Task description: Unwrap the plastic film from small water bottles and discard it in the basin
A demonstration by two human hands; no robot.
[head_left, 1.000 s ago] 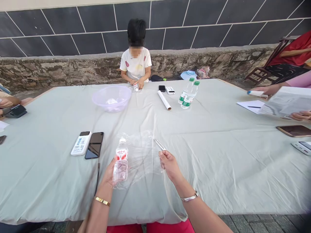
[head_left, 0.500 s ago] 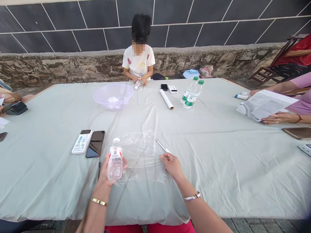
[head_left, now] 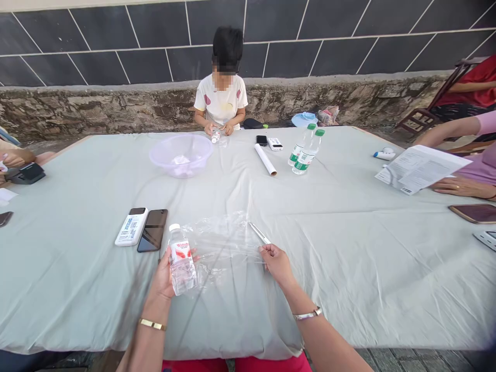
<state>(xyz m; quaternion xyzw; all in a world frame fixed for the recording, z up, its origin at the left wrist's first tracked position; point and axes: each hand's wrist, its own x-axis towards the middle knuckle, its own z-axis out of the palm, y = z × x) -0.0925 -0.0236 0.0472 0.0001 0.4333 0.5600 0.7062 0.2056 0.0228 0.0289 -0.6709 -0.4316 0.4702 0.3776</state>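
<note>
My left hand (head_left: 165,274) is closed around a clear plastic bottle (head_left: 183,266) with a white cap and a red-and-white label, tilted slightly to the left. A sheet of clear plastic film (head_left: 225,243) stretches from the bottle across the cloth to the right. Its right edge is pinched between the thumb and fingers of my right hand (head_left: 276,262). Just beyond those fingers lies a slim white-and-silver utility knife (head_left: 259,232), which I am not holding. Left of the bottle are a dark phone (head_left: 152,230) and a white power bank (head_left: 132,227).
A translucent purple basin (head_left: 181,170), a white roll (head_left: 265,159) and two green-capped bottles (head_left: 306,155) stand or lie farther back on the cloth-covered table (head_left: 349,258). A person (head_left: 220,103) sits opposite, handling a bottle. At the right, another person has papers (head_left: 424,168).
My left hand has turned the bottle, so the red label front now shows, and moved it slightly left. The film is drawn tauter; my right hand shifted slightly right.
</note>
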